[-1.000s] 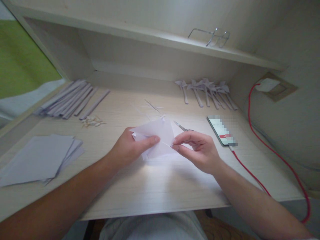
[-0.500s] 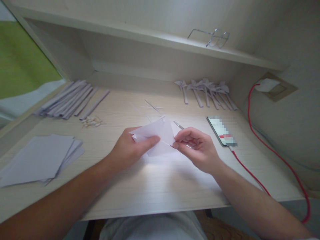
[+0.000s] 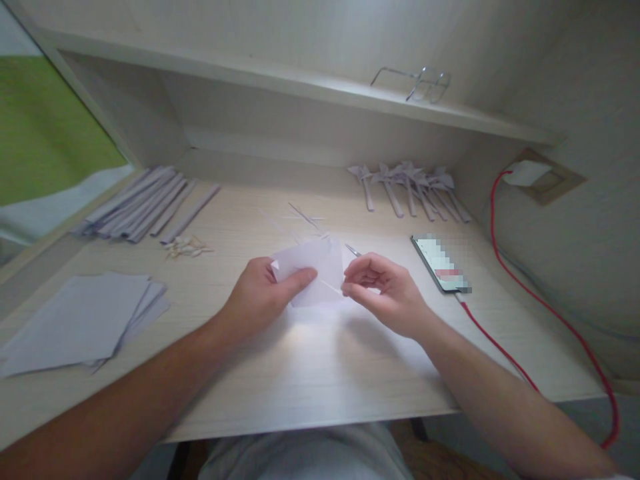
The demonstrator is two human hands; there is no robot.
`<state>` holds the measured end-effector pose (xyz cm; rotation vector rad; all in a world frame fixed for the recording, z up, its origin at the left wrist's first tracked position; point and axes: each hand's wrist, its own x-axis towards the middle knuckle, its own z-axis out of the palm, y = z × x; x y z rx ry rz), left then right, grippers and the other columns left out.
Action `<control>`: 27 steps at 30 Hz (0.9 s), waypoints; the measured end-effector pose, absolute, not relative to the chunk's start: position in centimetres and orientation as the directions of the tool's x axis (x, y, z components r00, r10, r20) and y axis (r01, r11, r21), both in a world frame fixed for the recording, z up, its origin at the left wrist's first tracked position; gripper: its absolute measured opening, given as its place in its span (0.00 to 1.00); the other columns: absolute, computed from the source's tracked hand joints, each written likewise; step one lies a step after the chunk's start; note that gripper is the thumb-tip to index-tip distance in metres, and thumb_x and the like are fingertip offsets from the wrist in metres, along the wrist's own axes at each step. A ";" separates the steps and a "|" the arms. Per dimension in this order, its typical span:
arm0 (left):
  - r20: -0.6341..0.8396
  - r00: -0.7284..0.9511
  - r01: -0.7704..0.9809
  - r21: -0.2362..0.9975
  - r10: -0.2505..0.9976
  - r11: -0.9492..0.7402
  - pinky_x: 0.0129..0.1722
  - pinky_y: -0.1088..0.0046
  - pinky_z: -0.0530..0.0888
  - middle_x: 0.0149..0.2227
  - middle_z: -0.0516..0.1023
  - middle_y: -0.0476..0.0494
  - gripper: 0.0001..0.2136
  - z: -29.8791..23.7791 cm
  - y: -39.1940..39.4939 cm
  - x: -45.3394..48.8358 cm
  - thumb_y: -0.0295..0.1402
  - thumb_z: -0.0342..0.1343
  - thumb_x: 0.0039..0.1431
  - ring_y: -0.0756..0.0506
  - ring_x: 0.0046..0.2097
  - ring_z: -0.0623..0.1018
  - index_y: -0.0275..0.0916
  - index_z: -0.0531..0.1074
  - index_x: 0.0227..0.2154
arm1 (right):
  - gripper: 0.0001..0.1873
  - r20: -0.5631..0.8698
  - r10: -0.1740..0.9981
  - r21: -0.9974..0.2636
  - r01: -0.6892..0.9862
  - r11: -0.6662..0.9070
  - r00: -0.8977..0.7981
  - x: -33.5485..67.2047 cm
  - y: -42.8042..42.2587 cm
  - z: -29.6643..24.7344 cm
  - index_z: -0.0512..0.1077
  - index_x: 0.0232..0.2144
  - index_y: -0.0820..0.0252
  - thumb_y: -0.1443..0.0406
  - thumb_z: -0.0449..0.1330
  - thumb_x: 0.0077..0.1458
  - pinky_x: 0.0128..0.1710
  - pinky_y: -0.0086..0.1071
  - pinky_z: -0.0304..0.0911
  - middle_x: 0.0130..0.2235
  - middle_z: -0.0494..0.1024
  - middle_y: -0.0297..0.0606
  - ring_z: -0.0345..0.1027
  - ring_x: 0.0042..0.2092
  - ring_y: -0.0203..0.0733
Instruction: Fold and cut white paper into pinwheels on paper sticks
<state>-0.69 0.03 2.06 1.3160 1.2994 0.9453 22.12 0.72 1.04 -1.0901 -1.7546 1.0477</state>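
A folded white paper [image 3: 315, 270] is held just above the wooden desk [image 3: 320, 373] at its centre. My left hand [image 3: 260, 297] grips the paper's left side, thumb on top and fingers curled beneath. My right hand [image 3: 383, 293] pinches the paper's right edge between thumb and forefinger, the other fingers curled. Behind my right hand lie small scissors [image 3: 354, 251], only their blade tips showing.
A stack of white sheets [image 3: 85, 320] lies at the left. Rolled paper sticks [image 3: 145, 203] lie at the back left, small scraps [image 3: 185, 247] beside them, several paper pinwheels [image 3: 410, 187] at the back right. A phone [image 3: 440, 263] with a red cable [image 3: 525, 280] is on the right. Glasses [image 3: 415, 80] rest on the shelf.
Both hands stay on the paper with the same grips. The view has tilted slightly, so hands and paper sit a little higher and further left in the picture.
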 end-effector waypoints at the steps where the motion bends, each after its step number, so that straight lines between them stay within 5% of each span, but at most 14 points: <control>1: -0.116 0.099 0.188 0.978 0.988 0.096 0.25 0.75 0.68 0.27 0.81 0.46 0.14 2.2 0.1 -0.7 0.43 0.66 0.53 0.47 0.26 0.76 0.35 0.78 0.27 | 0.06 0.197 0.937 -0.887 0.356 0.296 -0.288 22.7 1.2 1.2 0.74 0.35 0.59 0.64 0.66 0.55 0.36 0.33 0.68 0.35 0.79 0.36 0.74 0.35 0.40; 6: -0.063 0.004 0.160 0.985 0.998 0.062 0.25 0.75 0.69 0.27 0.81 0.45 0.14 2.6 0.5 -0.7 0.43 0.67 0.52 0.46 0.27 0.75 0.36 0.77 0.25 | 0.10 0.113 0.985 -0.568 0.804 0.174 -0.133 26.7 4.2 2.1 0.78 0.29 0.60 0.59 0.65 0.53 0.31 0.32 0.60 0.30 0.80 0.38 0.72 0.32 0.42; 11: -0.067 0.010 0.182 0.981 0.998 0.064 0.26 0.73 0.69 0.25 0.80 0.45 0.14 2.4 0.5 -0.9 0.44 0.67 0.50 0.44 0.27 0.76 0.37 0.77 0.25 | 0.10 -0.102 0.993 -0.343 0.939 0.016 -0.054 28.1 5.2 2.0 0.81 0.30 0.59 0.59 0.68 0.46 0.28 0.32 0.54 0.32 0.82 0.43 0.71 0.33 0.45; 21: -0.055 -0.021 0.238 0.970 0.998 0.058 0.26 0.73 0.70 0.25 0.81 0.45 0.16 2.1 0.8 -1.1 0.46 0.67 0.50 0.44 0.27 0.76 0.37 0.77 0.26 | 0.07 -0.099 0.990 -0.475 0.879 0.039 -0.098 27.7 5.2 1.2 0.78 0.22 0.61 0.64 0.64 0.48 0.25 0.32 0.51 0.23 0.78 0.40 0.67 0.26 0.42; 27: -0.071 -0.080 0.269 0.959 0.994 0.090 0.25 0.74 0.69 0.24 0.79 0.46 0.17 2.6 0.9 -1.6 0.47 0.67 0.50 0.45 0.27 0.76 0.35 0.77 0.26 | 0.09 -0.105 0.983 -0.734 0.679 0.024 -0.149 26.6 5.5 0.7 0.74 0.34 0.61 0.61 0.62 0.53 0.26 0.27 0.61 0.29 0.79 0.36 0.70 0.27 0.35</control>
